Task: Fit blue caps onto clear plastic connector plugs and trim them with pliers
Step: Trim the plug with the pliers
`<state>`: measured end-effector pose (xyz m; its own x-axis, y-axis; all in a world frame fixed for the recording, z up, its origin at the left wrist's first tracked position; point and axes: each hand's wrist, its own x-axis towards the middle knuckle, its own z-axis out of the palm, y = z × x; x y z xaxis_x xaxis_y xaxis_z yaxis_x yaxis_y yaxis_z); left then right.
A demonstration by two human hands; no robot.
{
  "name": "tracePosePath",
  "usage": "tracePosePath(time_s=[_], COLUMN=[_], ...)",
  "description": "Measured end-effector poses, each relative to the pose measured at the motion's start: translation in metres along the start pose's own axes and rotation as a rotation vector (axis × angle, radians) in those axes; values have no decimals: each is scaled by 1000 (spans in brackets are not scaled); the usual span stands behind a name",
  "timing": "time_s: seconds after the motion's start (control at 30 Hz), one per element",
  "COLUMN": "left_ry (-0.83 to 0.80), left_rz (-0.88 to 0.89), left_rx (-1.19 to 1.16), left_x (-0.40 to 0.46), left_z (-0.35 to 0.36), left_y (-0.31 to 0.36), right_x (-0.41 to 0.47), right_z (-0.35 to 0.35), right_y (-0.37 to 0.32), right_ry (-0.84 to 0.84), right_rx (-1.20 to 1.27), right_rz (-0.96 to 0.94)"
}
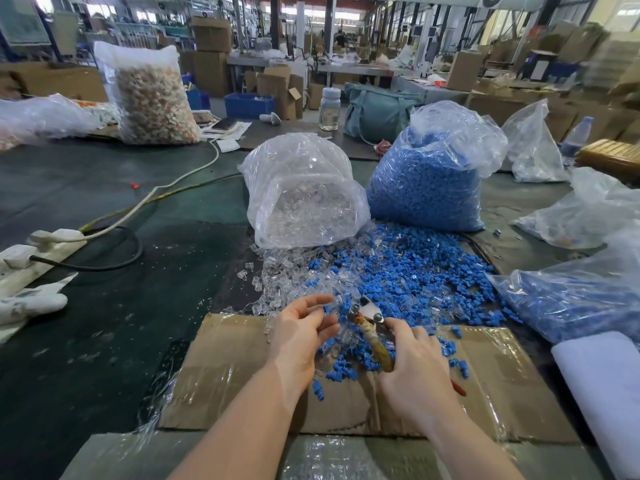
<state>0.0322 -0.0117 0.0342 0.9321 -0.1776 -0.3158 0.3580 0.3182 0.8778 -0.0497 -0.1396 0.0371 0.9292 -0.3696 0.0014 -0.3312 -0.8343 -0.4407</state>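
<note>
Loose blue caps (412,271) and clear plugs (287,271) lie mixed in a heap on the table, spilling onto a flat cardboard sheet (225,368). My right hand (412,368) grips the taped handles of the pliers (372,327), whose jaws point up and left over the heap. My left hand (301,327) hovers just left of the jaws and pinches a small plug with a blue cap between thumb and fingertips. Behind the heap stand an open bag of clear plugs (304,192) and a bag of blue caps (429,178).
Another bag of blue pieces (571,299) lies at the right, with a white cloth (602,386) below it. A power strip (41,251) with cables and a white glove (27,303) lie at the left. Further bags, a bottle (329,109) and a teal bag (377,112) stand behind.
</note>
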Motion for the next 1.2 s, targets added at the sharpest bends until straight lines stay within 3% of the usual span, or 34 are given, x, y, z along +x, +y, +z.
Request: tracePosePath(time_s=[0.2,0.37,0.5,0.67,1.03,1.2], left_ry=[-72,-46,-130,-65,-94,-135], left_rz=[128,129,156,85,-133,-147], left_rx=[495,543,584,402,-14,65], left_x=[-2,2,1,7,10,11], left_z=[10,5,5,8,11,8], left_y=[2,5,2,1,12,12], right_x=[5,8,8,6,6,5], right_z=[2,5,7,8,15,16], right_y=[1,6,8,9,11,16], right_ry=[31,59,88,127,200,194], right_rx=[-100,-66,-75,-96,-182,-195], right_rz=[-25,-28,-24,-51,-125,-166])
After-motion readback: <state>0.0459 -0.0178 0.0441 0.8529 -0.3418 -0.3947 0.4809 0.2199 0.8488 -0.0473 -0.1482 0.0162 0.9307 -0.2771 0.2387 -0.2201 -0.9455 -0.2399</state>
